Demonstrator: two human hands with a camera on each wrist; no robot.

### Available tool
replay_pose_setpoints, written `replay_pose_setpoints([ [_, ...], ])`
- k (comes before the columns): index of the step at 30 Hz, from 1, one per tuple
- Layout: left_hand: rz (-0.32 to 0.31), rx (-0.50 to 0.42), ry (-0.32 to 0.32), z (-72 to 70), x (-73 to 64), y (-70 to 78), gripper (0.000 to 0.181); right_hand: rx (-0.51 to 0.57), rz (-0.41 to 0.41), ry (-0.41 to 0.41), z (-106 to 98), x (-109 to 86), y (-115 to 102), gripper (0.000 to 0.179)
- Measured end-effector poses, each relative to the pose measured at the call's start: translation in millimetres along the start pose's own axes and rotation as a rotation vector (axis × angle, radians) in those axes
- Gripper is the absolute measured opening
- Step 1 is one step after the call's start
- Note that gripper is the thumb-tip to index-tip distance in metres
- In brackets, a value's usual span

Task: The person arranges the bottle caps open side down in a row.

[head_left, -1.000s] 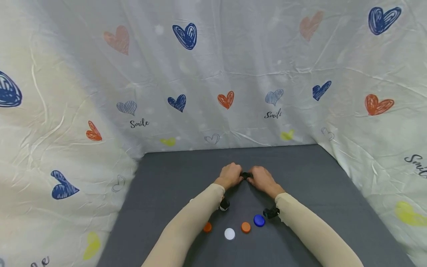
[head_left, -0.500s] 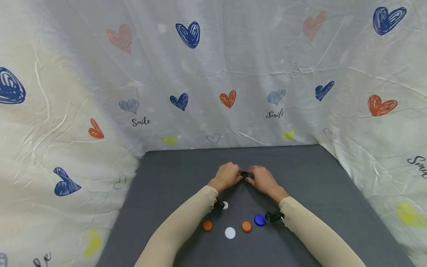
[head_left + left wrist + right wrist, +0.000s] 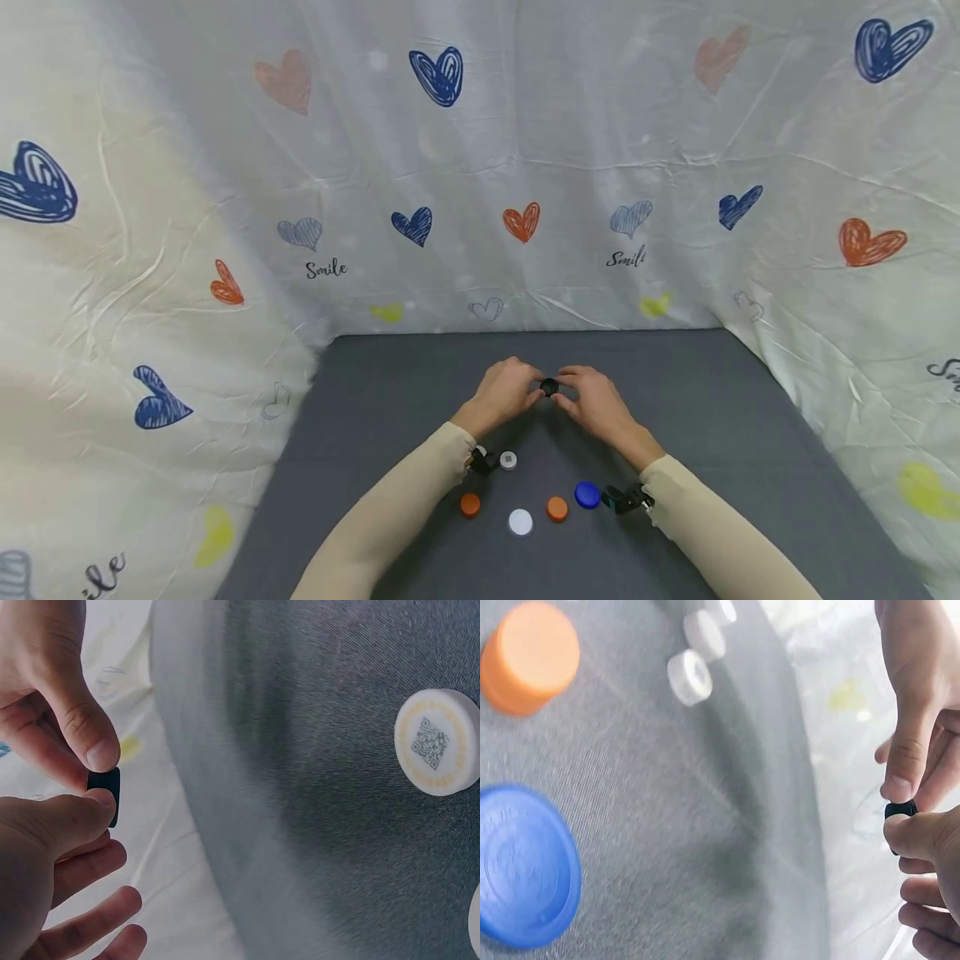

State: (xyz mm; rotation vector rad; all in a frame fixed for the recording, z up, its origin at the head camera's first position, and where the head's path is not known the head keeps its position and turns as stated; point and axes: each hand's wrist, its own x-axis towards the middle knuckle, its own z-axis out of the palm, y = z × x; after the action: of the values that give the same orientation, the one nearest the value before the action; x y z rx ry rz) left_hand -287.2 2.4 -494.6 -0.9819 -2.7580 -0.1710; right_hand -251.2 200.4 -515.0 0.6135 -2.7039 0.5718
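Note:
A small round black cap point(image 3: 549, 387) is held above the far part of the grey table, between my two hands. My left hand point(image 3: 507, 388) pinches it from the left; in the left wrist view its thumb lies over the black cap point(image 3: 105, 784), with other fingers spread below. From the other side my right hand point(image 3: 597, 403) pinches the same cap between thumb and fingers. In the right wrist view, fingertips cover much of the black cap point(image 3: 900, 809).
On the grey table point(image 3: 660, 375) nearer me lie two orange caps, one left point(image 3: 470, 505) and one right point(image 3: 557, 509). Among them are a white cap point(image 3: 521, 522) and a blue cap point(image 3: 587, 495). Smaller white pieces point(image 3: 507, 460) sit beside my left wrist. A heart-printed curtain point(image 3: 480, 167) surrounds the table.
My forearms have spread slightly apart, and the black cap's round face shows more between the fingertips. Small white pieces and the left orange cap have come out from behind my left arm.

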Motion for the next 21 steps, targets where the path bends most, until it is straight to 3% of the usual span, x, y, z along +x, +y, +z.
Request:
replay_pose_setpoints([
  [15,0.061,-0.018,0.137,-32.4,-34.3,7.4,0.027,0.066,-0.098,0.119,-22.3,-14.8,-24.1,0.036],
  [21,0.081,-0.075,0.176,-37.4,-50.5,10.3,0.027,0.078,-0.147,0.147,-23.3,-22.8,-30.1,0.039],
])
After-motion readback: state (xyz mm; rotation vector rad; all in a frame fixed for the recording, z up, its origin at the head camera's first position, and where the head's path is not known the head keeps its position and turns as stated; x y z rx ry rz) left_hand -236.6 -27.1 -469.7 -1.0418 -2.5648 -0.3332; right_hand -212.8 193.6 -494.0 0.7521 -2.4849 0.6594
